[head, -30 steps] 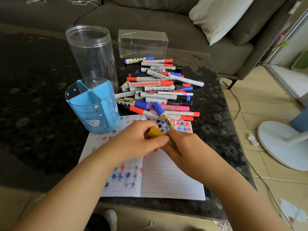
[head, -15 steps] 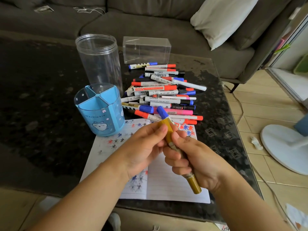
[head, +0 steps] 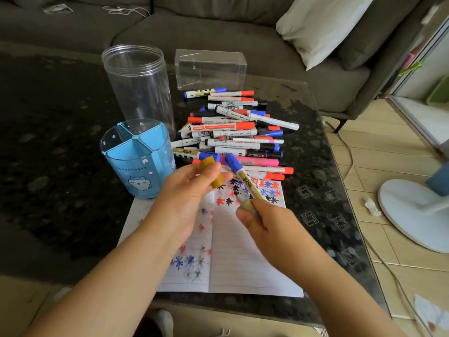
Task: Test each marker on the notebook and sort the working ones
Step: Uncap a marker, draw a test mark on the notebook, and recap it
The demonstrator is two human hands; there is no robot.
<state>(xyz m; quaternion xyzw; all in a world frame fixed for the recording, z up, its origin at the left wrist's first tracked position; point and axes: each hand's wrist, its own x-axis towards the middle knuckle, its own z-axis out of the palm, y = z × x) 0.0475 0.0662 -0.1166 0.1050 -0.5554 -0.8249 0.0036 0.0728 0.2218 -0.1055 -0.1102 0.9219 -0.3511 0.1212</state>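
Dark stone coffee table (head: 315,152) | your left hand (head: 187,190) pinches gold cap (head: 211,172) | right hand (head: 264,221) grips uncapped gold marker (head: 246,206), tip aimed far-left over lined paper notebook (head: 243,251) directly beneath.

The desk (head: 315,147) is topped with a glossy, dark speckled stone-like surface under a glassy sheen. The tall jar (head: 138,86) and the rectangular box (head: 211,69) are made of clear, smooth plastic. The divided pen holder (head: 138,159) is moulded in translucent blue plastic. The markers (head: 233,132) are cased in smooth plastic with printed labels. The notebook (head: 243,251) is of matt, lined white paper. The sofa (head: 218,32) is covered in matt grey cloth.
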